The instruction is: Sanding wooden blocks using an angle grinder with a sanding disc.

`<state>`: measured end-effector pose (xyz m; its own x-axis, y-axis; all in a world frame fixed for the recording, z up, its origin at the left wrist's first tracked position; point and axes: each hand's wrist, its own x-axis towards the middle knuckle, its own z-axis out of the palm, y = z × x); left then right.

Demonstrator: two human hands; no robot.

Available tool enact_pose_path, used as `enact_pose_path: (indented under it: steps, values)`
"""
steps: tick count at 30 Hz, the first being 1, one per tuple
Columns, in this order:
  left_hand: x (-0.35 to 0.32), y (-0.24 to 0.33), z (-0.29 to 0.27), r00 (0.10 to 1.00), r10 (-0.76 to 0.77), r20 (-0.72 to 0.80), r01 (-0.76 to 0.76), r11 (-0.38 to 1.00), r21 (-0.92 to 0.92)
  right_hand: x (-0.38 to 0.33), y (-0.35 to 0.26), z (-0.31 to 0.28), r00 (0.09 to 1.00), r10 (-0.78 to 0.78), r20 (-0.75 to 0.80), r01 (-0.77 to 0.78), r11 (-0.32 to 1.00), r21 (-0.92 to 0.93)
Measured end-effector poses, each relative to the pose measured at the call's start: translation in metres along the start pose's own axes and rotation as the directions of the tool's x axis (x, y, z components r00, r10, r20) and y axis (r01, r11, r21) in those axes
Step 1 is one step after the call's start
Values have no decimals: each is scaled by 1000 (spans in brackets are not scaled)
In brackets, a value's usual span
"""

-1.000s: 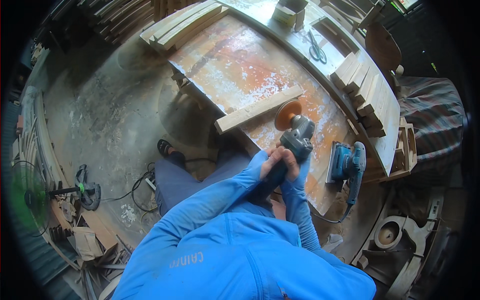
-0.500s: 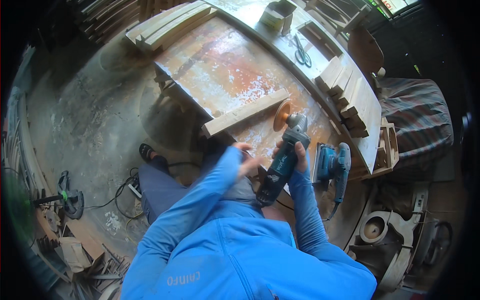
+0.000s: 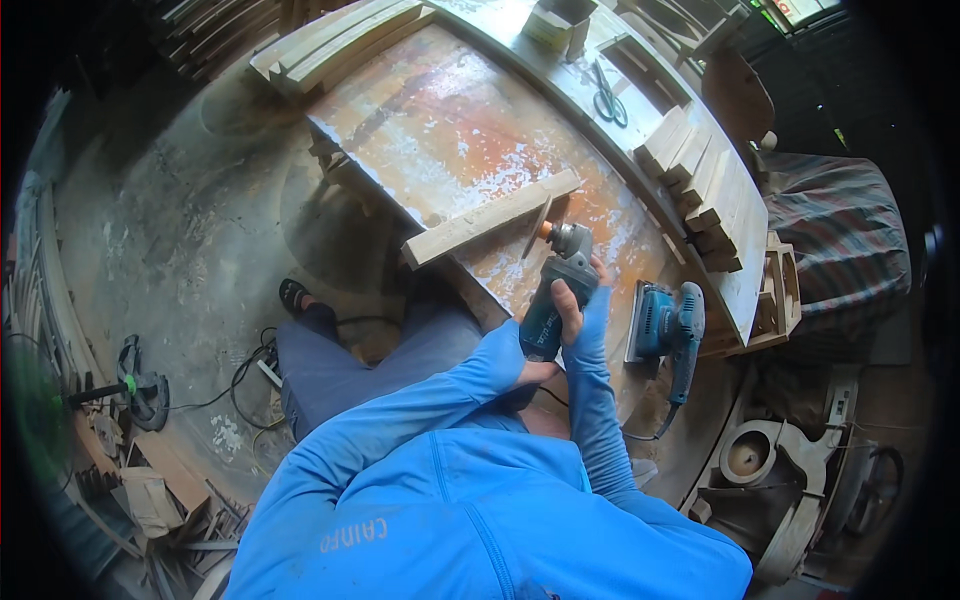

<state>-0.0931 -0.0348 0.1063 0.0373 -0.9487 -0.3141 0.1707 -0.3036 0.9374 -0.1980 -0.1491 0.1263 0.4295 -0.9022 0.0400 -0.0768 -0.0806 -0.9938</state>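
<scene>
Wrapped closely around the gear end of a teal-and-black angle grinder [image 3: 545, 325], the right hand [image 3: 583, 300] has its thumb laid along the tool's near side and its other fingers mostly out of sight behind the casing. At the grinder's rear end is the left hand [image 3: 532, 372], largely covered by a long blue sleeve [image 3: 400, 422]; its fingers are hidden, so how tightly it is curled cannot be told. One thin round disc [image 3: 537, 228] on an orange hub stands nearly edge-on at the tool's head, beside the right-hand part of one pale, straight, square-cut wooden bar [image 3: 480, 222]; whether they touch is unclear. This bar lies across the near edge of a worn orange-and-white tabletop [image 3: 440, 110], one end jutting past it. To the right sits one teal power sander [image 3: 660, 322] with a flat square pad. Beyond are one pair of dark-handled scissors [image 3: 610, 105], one small cardboard box [image 3: 555, 30] and a stack of at least four pale wooden blocks [image 3: 690, 165], its lower pieces hard to count. Far left, a greenish fan [image 3: 40, 400] is blurred and dim at the rim.
</scene>
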Motion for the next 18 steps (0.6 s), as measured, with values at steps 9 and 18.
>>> enact_pose_path:
  steps: [9,18]
  values:
    - [2,-7,-4,999,31,-25,-31,999,-15,2,11,8,996,77,-35,-66,970,234]
    - [6,-18,-12,978,147,148,-124,980,-157,6,5,-3,806,367,464,-572,685,452]
